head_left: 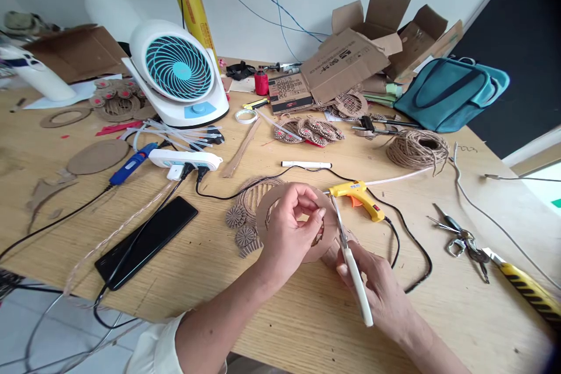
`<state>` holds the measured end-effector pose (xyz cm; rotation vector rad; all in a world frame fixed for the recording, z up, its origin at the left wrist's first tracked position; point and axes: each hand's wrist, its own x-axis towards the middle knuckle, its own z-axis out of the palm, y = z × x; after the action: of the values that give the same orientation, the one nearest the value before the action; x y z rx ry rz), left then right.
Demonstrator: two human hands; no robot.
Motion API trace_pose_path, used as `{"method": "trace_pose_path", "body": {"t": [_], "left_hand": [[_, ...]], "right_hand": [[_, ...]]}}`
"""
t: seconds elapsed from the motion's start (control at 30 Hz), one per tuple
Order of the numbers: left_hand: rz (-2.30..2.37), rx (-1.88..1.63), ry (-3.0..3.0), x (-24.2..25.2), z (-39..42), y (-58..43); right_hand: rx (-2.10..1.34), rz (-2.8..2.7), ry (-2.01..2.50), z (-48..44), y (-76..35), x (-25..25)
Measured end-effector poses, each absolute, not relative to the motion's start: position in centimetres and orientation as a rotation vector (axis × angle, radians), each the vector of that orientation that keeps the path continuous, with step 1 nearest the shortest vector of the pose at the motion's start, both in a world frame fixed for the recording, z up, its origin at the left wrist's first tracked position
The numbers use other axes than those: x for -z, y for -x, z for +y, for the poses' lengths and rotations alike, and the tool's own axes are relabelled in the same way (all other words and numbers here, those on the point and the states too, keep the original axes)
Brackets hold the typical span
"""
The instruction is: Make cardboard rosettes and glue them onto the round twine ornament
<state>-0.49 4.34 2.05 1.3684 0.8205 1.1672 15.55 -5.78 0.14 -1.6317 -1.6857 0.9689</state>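
My left hand [294, 225] is over a flat cardboard ring [322, 251], thumb and fingers closed in a pinch near the ring's hole. What the fingertips hold is too small or hidden to make out. In my right hand [379, 283] is a pair of scissors [358, 286] with white handles, the blades pointing away from me across the ring's right edge. Partly under the ring, a corrugated cardboard decoration [254, 198] with pleated rosettes [245, 236] lies on the table. Just beyond the scissors rests a yellow glue gun [357, 197] with a glue stick in its back.
A white marker [307, 165], power strip [186, 159], phone [146, 242] and blue hot tool [134, 163] lie around. A fan [177, 76] stands behind. To the right are twine [416, 151], keys [468, 245], a yellow cutter [526, 286] and a teal bag [451, 93]. Cords cross the table.
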Motion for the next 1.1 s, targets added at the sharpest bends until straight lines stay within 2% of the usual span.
{"method": "trace_pose_path", "body": {"t": [0.23,0.47,0.9,1.1], "left_hand": [[0.828,-1.153,-1.391,-2.3,4.3,0.7],[0.856,-1.161,-1.342,-2.5,4.4,0.8],[0.792,-1.154,-1.262,-3.2,4.1,0.7],[0.766,-1.138,-1.269,-3.4,4.1,0.7]], "right_hand": [[-0.923,-1.681,1.692,-5.8,-15.8,0.1],[-1.034,-1.651,1.632,-5.7,-15.7,0.0],[-0.65,-1.831,1.712,-6.0,-16.4,0.8],[-0.583,-1.858,1.708,-6.1,-16.6,0.6]]}}
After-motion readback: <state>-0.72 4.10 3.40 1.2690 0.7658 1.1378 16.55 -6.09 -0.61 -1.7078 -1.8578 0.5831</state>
